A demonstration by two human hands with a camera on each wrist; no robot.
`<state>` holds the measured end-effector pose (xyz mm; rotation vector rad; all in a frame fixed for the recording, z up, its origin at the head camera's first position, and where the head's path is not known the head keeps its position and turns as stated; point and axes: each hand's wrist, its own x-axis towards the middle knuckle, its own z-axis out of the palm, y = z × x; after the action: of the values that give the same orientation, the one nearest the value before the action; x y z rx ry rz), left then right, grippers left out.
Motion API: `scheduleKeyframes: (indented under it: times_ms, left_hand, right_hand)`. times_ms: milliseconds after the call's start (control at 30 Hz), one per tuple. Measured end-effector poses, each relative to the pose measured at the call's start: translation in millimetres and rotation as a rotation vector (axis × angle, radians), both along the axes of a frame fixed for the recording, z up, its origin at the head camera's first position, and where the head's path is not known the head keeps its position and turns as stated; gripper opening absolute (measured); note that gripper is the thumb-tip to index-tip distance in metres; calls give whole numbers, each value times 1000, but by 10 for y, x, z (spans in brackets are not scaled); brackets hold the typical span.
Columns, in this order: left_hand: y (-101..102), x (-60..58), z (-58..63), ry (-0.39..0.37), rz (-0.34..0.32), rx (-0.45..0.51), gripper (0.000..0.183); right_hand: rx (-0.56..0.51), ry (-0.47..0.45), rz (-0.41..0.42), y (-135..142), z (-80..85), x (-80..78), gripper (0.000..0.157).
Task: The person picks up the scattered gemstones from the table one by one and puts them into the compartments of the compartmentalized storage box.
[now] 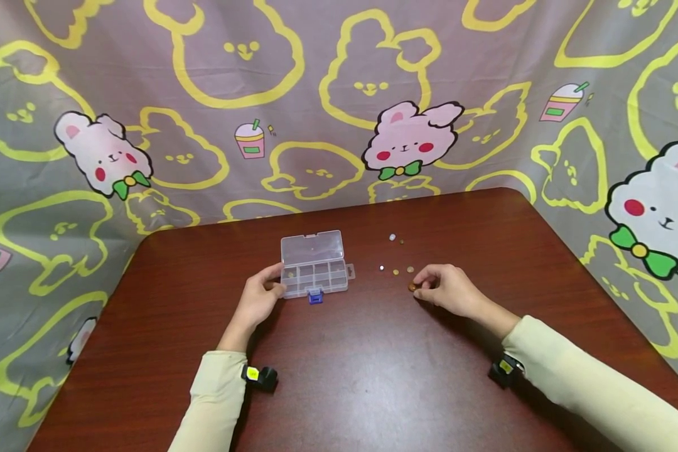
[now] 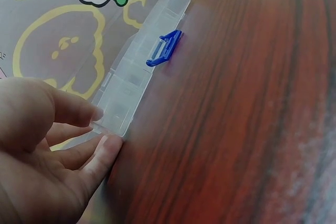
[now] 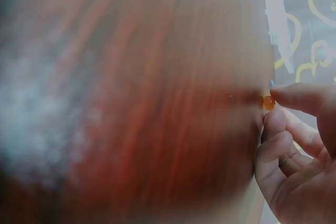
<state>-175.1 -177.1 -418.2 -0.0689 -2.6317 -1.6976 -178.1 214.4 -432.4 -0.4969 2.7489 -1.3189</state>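
My left hand [image 1: 258, 296] grips the left end of a clear plastic compartment box [image 1: 313, 285], thumb at the front and fingers behind. The box lies with its lid raised at the back, and a blue latch [image 1: 316, 297] hangs at its front. A small yellowish piece [image 1: 291, 274] shows in a left compartment. To the right, my right hand [image 1: 451, 290] pinches a round amber bead [image 3: 269, 102] between thumb and fingertip, at the table surface. Beyond it lie a pale bead [image 1: 410, 269] and a yellow bead [image 1: 396, 272].
A small white bead [image 1: 381, 268], a larger white bead [image 1: 392, 237] and a tiny green bead [image 1: 402, 242] lie right of the box on the dark wooden table [image 1: 367, 364]. A patterned curtain [image 1: 316, 81] hangs behind the table and at its sides.
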Motion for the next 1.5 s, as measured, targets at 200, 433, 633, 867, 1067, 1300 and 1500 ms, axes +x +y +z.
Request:
scheduleKeyframes:
  times_ms: [200, 433, 633, 867, 1067, 1300, 1500]
  left_hand:
    - [-58, -96, -181, -10, 1, 7, 50]
    - [-61, -88, -187, 11, 6, 16, 51]
    - [-60, -59, -203, 78, -1, 42, 50]
    - [-65, -82, -202, 5, 13, 36, 51]
    - [-70, -92, -207, 6, 3, 55, 52]
    - [-59, -78, -169, 4, 18, 9, 51]
    - [-51, -66, -139, 15, 17, 16, 50]
  right_hand:
    - [3, -17, 1, -20, -9, -30, 12]
    - [34, -5, -9, -59, -8, -69, 10]
    - [53, 9, -7, -86, -1, -82, 9]
    - [74, 17, -25, -95, -4, -82, 7]
    - [78, 31, -20, -101, -3, -84, 7]
    - [86, 37, -9, -107, -13, -87, 8]
    - [90, 40, -13, -100, -14, -90, 7]
